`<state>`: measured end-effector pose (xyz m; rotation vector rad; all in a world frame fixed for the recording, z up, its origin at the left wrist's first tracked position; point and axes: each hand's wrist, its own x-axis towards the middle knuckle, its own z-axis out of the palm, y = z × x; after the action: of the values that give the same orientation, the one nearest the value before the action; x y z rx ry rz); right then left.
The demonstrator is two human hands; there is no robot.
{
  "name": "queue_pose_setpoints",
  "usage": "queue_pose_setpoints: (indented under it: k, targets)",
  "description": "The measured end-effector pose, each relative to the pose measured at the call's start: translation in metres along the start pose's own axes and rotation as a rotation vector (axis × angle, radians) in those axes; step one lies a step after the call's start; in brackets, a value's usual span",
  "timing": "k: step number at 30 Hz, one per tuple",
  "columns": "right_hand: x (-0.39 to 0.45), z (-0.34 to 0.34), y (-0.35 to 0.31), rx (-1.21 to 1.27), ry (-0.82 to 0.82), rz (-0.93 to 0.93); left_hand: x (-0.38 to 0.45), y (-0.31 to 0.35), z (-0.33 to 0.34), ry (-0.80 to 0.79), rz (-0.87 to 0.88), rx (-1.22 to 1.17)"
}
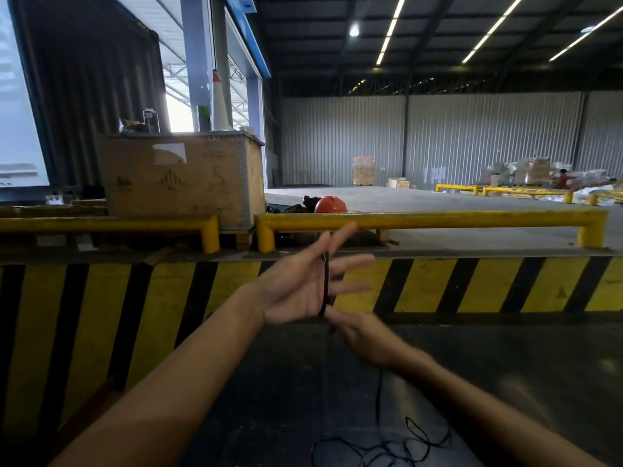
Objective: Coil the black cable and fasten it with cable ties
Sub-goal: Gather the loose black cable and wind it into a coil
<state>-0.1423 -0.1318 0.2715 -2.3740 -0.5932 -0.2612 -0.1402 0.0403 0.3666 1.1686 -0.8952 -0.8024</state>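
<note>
My left hand (305, 284) is held up at the middle of the view, palm facing right and fingers spread. A loop of the black cable (325, 281) runs across its palm from near the fingers down to the heel. My right hand (365, 338) sits just below and to the right, blurred, its fingers pinched on the cable at the loop's lower end. From there the cable drops to the dark floor and lies in loose tangled loops (401, 448) at the bottom. No cable ties are in view.
A raised dock edge with yellow and black stripes (472, 284) runs across in front of me, topped by yellow rails (438, 219). A large cardboard crate (182, 176) and an orange hard hat (330, 204) sit behind the rails. A distant person stands at far right.
</note>
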Motion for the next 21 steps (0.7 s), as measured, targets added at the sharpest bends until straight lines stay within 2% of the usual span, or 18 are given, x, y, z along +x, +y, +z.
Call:
queue_pose_setpoints:
  k: [3,5,7,10,13,15,18,20,21]
  targets:
    - [-0.014,0.038,-0.005,-0.013,-0.127,-0.017,0.007,0.003,-0.012,0.301,0.146,0.183]
    - [-0.021,0.040,-0.004,-0.077,-0.168,-0.037,0.005,-0.004,-0.025,0.476,0.110,0.491]
    - [-0.025,0.023,-0.001,-0.114,-0.187,-0.045,-0.001,-0.014,-0.039,0.554,0.037,0.841]
    - [-0.025,-0.020,0.001,-0.174,-0.153,-0.046,-0.011,-0.027,-0.051,0.457,-0.188,1.130]
    - [-0.019,-0.070,0.008,-0.179,0.034,-0.037,-0.019,-0.035,-0.044,0.293,-0.504,1.237]
    - [-0.016,-0.094,0.016,-0.141,0.242,-0.041,-0.023,-0.037,-0.031,0.210,-0.593,1.145]
    - [-0.011,-0.095,0.024,-0.129,0.508,-0.048,-0.023,-0.032,-0.007,0.047,-0.561,0.678]
    - [-0.010,-0.075,0.022,-0.064,0.538,-0.008,-0.017,-0.027,0.006,-0.083,-0.453,0.382]
    - [-0.012,-0.060,0.019,-0.059,0.480,0.015,-0.011,-0.023,0.011,-0.120,-0.352,0.231]
